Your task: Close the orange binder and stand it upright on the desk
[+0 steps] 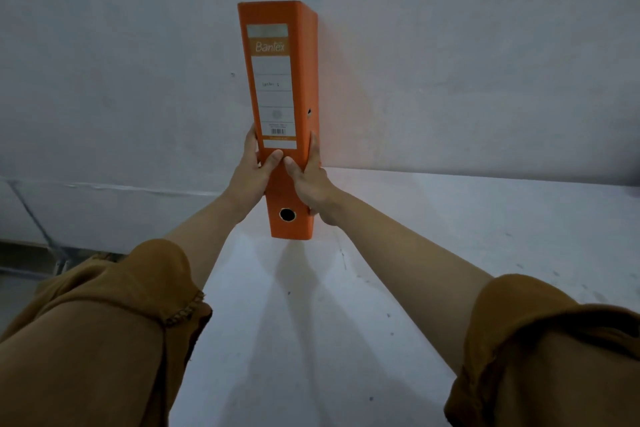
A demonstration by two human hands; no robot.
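The orange binder (277,45) is closed and stands upright on the white desk (450,236), its labelled spine with a round finger hole facing me. Its bottom edge rests on the desk close to the wall. My left hand (254,172) clasps the binder's left side, thumb on the spine. My right hand (313,184) clasps the right side, its thumb also on the spine. Both thumbs nearly meet at the spine's lower middle.
A plain grey-white wall (450,62) rises right behind the binder. The desk's left edge (221,253) runs diagonally, with floor and a metal frame (52,246) beyond it. Brown sleeves cover both my upper arms.
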